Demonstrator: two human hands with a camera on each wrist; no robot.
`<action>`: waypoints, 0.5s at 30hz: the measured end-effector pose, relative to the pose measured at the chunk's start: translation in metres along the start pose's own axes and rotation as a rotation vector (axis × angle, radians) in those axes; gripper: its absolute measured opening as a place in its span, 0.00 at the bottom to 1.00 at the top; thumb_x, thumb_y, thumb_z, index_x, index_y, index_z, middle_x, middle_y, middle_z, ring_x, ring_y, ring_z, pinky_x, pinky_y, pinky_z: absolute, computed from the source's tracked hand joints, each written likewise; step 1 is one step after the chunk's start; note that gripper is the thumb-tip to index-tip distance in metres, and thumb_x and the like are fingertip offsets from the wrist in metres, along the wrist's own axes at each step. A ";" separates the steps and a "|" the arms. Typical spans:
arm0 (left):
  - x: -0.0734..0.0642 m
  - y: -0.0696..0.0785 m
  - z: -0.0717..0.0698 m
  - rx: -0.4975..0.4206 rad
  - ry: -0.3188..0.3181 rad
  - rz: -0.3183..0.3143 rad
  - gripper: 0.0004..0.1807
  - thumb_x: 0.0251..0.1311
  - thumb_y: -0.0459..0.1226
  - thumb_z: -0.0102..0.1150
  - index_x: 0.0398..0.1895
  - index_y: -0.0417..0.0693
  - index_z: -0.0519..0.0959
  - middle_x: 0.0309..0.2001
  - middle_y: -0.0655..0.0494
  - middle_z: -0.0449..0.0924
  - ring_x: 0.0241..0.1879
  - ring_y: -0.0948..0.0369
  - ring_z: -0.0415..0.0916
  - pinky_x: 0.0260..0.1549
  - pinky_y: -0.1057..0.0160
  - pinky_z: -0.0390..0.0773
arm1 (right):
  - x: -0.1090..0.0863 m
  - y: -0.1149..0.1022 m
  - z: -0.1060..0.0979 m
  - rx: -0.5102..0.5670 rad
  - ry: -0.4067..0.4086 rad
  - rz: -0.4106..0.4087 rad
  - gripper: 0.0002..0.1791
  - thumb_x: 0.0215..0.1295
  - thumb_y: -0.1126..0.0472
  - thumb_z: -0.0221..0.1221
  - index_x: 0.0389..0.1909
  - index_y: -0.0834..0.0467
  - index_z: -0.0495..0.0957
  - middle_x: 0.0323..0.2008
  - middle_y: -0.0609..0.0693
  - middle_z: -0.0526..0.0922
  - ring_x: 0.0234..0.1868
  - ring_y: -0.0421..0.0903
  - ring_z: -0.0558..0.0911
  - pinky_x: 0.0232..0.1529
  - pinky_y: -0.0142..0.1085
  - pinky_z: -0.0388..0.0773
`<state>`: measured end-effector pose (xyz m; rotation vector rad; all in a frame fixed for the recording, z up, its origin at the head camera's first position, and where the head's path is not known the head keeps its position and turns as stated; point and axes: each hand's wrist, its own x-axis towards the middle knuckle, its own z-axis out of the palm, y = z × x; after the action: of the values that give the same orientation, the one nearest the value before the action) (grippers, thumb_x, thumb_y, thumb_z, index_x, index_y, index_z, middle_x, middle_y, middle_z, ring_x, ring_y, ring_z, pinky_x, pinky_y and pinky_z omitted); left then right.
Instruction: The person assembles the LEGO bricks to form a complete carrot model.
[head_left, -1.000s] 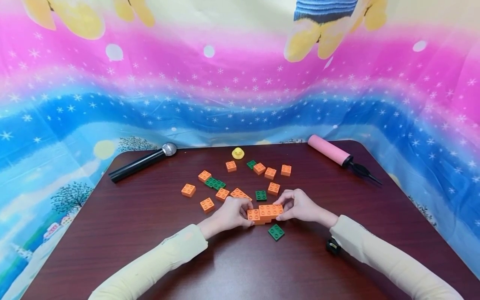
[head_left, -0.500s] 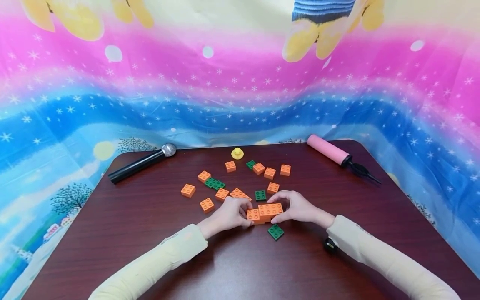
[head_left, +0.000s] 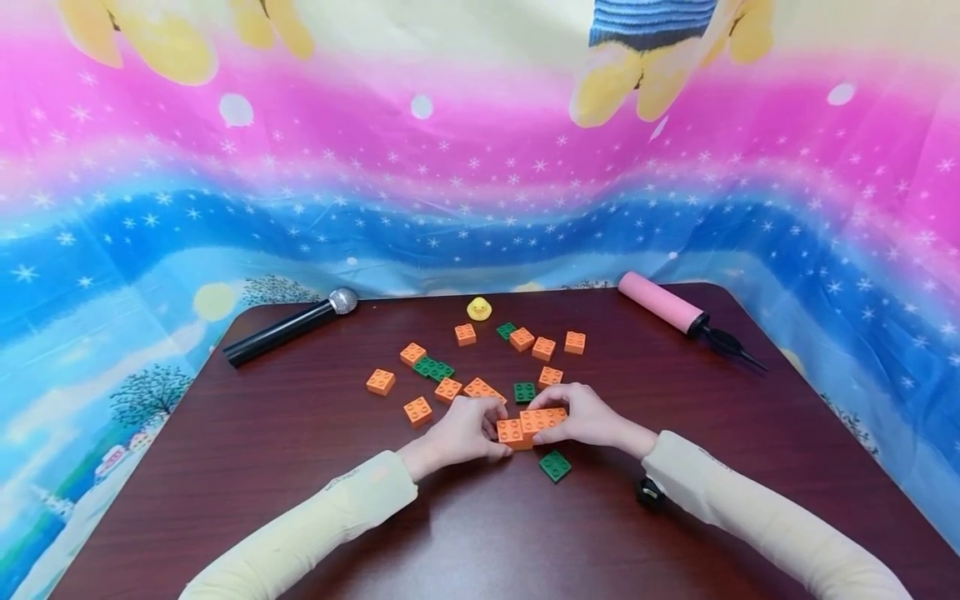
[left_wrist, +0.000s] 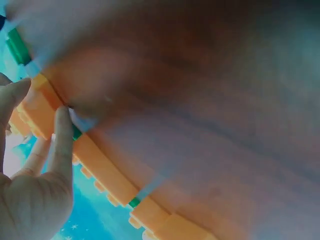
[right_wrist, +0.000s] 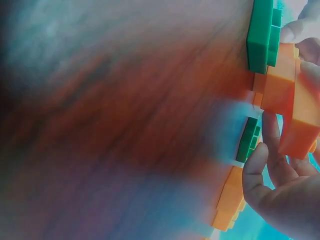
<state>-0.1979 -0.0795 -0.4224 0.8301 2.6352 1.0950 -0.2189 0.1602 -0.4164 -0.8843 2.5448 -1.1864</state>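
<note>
Two joined orange toy bricks lie between my hands in the head view: a square brick (head_left: pixel 510 432) at the left and a longer brick (head_left: pixel 536 422) set on top, overhanging to the right. My left hand (head_left: pixel 463 431) pinches the square brick's left end between thumb and fingers. My right hand (head_left: pixel 588 417) grips the longer brick, thumb along its front face and fingers behind it. In the right wrist view, the longer brick (right_wrist: pixel 302 117) slightly overlaps the lower one (right_wrist: pixel 280 80). A flat green brick (head_left: pixel 555 466) rests just in front of them.
Several loose orange bricks (head_left: pixel 417 411) and green bricks (head_left: pixel 524 392) are scattered behind the hands. A yellow rubber duck (head_left: pixel 479 309) sits at the far edge, a microphone (head_left: pixel 288 327) at back left and a pink hand pump (head_left: pixel 663 305) at back right, on the dark wooden table (head_left: pixel 480 533).
My right hand has slid leftward from the longer brick's right end to its middle, thumb now across the front. My left hand and the bricks stay in place.
</note>
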 end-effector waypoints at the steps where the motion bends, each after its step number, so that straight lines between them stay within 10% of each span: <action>1: -0.001 0.001 -0.001 0.007 -0.003 0.001 0.20 0.46 0.42 0.74 0.40 0.45 0.77 0.35 0.54 0.83 0.28 0.68 0.79 0.30 0.71 0.79 | 0.000 0.000 0.000 -0.001 -0.001 0.002 0.19 0.49 0.52 0.72 0.44 0.51 0.83 0.41 0.43 0.85 0.40 0.40 0.77 0.45 0.34 0.75; 15: 0.007 -0.009 -0.050 0.173 0.096 0.054 0.21 0.53 0.38 0.69 0.49 0.42 0.77 0.46 0.48 0.81 0.37 0.58 0.79 0.40 0.62 0.80 | -0.001 0.000 -0.002 -0.007 -0.019 -0.017 0.20 0.52 0.54 0.71 0.46 0.54 0.83 0.44 0.48 0.85 0.44 0.43 0.77 0.47 0.35 0.75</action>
<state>-0.2252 -0.1110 -0.3925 0.9079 2.8350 0.9523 -0.2192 0.1617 -0.4151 -0.9158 2.5327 -1.1684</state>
